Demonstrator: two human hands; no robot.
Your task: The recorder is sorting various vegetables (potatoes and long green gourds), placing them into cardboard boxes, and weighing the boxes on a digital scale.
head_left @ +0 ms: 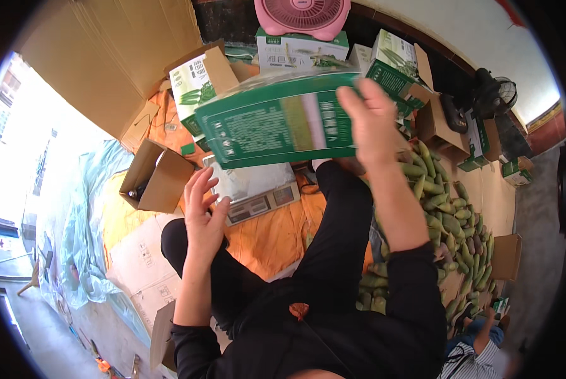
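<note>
a green carton (pixel 245 132) is gripped at its right end by the right hand (pixel 374 123), with the thumb and fingers closed on the edge. it is held up above the scale (pixel 251 180), part of which is hidden behind it. the left hand (pixel 204 205) is free of any load; its fingers are spread loosely, just beside the scale's left edge, and whether the scale is touched cannot be told.

the step in hand is judged to be the one-handed handling of the carton over the scale. for the next move, a firm right-hand grip and a level carton seem to be called for, with support given by the free left hand at the far end.

an orange sheet (pixel 264 246) is spread under the scale. an open brown box (pixel 166 183) is seen to the left, and a pile of green produce (pixel 463 230) to the right.
</note>
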